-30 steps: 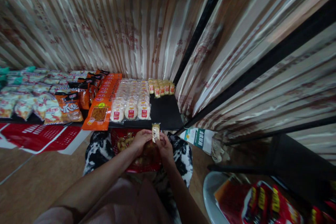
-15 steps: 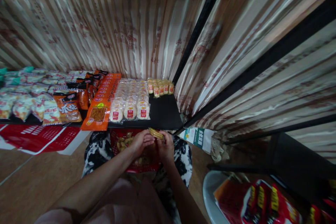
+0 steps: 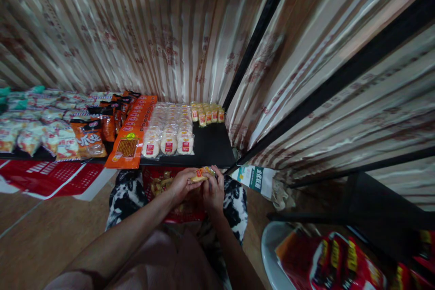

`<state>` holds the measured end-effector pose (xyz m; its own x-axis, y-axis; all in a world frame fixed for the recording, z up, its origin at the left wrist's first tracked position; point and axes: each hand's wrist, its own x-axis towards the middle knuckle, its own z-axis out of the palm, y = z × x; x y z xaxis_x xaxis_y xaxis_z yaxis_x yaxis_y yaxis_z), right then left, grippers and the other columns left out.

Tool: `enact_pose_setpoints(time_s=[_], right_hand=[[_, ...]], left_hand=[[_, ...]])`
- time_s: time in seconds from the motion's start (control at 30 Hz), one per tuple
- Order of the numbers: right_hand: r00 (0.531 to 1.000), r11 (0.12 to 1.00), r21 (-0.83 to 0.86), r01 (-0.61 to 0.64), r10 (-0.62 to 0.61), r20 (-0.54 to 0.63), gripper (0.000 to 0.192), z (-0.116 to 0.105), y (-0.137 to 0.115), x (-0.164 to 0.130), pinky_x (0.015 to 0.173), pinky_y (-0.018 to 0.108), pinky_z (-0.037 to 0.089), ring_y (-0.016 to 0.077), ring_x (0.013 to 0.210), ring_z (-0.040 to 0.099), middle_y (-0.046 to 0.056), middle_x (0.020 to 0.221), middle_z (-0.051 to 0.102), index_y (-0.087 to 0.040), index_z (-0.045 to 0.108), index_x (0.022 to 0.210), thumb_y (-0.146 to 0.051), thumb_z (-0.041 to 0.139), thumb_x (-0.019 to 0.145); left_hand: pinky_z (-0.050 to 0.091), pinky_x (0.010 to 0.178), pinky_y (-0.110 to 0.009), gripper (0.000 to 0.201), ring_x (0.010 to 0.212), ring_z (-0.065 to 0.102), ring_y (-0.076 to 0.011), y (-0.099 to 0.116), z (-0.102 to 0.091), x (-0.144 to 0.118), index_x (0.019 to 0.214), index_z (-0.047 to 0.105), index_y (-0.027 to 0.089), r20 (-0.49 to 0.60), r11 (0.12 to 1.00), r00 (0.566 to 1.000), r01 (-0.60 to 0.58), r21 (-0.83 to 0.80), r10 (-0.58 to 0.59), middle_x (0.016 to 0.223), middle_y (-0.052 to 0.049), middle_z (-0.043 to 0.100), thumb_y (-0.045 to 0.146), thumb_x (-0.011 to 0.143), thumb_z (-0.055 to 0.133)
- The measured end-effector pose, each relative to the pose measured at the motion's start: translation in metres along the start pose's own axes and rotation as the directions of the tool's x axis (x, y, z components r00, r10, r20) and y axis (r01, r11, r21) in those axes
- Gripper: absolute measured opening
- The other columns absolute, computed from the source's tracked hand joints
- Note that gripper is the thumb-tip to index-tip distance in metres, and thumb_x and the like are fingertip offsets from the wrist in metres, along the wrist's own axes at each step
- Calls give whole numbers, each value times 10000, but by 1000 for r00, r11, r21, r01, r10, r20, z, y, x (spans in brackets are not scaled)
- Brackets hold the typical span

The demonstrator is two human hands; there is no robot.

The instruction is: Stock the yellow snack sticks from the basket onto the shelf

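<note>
From where I stand, the left hand (image 3: 180, 185) has its fingers curled in around one end of a small yellow wrapped snack (image 3: 201, 174), while the right hand (image 3: 214, 191) pinches the other end, its fingers bent close. The snack sits tilted between the 2 hands, a red patch showing on its wrapper, just above a red basket (image 3: 186, 218) between the person's knees. More yellow packets (image 3: 158, 187) lie in there. Just beyond is a black shelf (image 3: 214, 145), with a cluster of small yellow packs (image 3: 209, 116) at its far right corner. Left of its bare stretch run 3 rows of round white packs (image 3: 169, 133), then a long orange packet (image 3: 129, 138) and many white bags (image 3: 30, 136). Pale striped sheeting (image 3: 170, 31) hangs behind; over to the right, a pale tub (image 3: 271, 244) holds red packages (image 3: 340, 260).
</note>
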<state>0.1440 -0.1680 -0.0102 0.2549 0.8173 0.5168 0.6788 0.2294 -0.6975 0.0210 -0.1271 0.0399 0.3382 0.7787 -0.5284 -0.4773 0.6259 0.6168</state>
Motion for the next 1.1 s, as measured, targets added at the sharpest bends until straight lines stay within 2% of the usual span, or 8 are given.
enact_pose_setpoints(time_s=[0.3,0.4,0.5,0.57,0.67,0.83,0.93,1.1], right_hand=[[998,998,17,57,-58,29,238,-7,0,-1,996,462,411,240,1221,433,120,1282,433,-201,592,1003,-182,424,837],[999,998,66,-2,-1,44,240,-9,-3,0,970,455,435,245,1190,464,123,1274,453,-204,583,1035,-217,460,829],[987,967,200,-159,160,9,342,-6,-4,2,872,396,503,248,1158,494,157,1281,455,-177,527,1145,-294,492,826],[943,895,311,-318,331,12,458,-4,-3,3,810,358,529,241,1119,526,176,1279,465,-164,466,1221,-366,516,813],[847,743,432,-512,519,111,578,-1,-3,6,796,331,528,203,983,605,148,1156,575,-168,416,1272,-440,553,781],[773,605,524,-600,607,184,529,0,-7,12,783,323,522,189,839,656,78,917,692,-157,546,1100,-469,639,683],[771,592,550,-590,615,165,472,-1,-8,21,791,323,522,188,834,660,84,918,700,-154,584,1026,-442,662,661],[814,638,542,-546,557,165,379,0,-6,38,790,324,526,191,857,657,99,966,696,-156,609,993,-412,623,713]], left_hand=[[508,636,-206,192,745,639,-131,4,4,-1,857,627,126,-86,999,996,-16,40,20,874,-68,668,38,695,575],[507,653,-206,180,764,639,-137,5,2,1,830,627,122,-77,999,996,-35,28,37,878,-76,667,32,679,591],[517,694,-231,189,806,643,-155,4,0,3,838,625,120,-59,999,998,-38,14,39,911,-90,667,33,672,598],[523,709,-250,196,818,642,-162,3,-1,4,848,621,121,-60,999,998,-30,12,31,924,-93,665,34,674,593],[528,725,-274,208,819,638,-163,2,0,4,844,610,125,-64,1000,998,-27,14,28,911,-84,662,24,664,582],[525,738,-298,218,777,627,-148,-1,4,6,795,580,145,-84,997,994,-64,34,67,830,-35,650,36,612,623],[501,676,-251,243,721,614,-129,-2,7,9,804,578,153,-108,987,990,-75,142,91,778,-11,645,63,591,651],[449,622,-212,208,640,582,-111,-3,14,18,757,574,144,-72,928,972,-188,322,222,672,3,630,69,574,638]])
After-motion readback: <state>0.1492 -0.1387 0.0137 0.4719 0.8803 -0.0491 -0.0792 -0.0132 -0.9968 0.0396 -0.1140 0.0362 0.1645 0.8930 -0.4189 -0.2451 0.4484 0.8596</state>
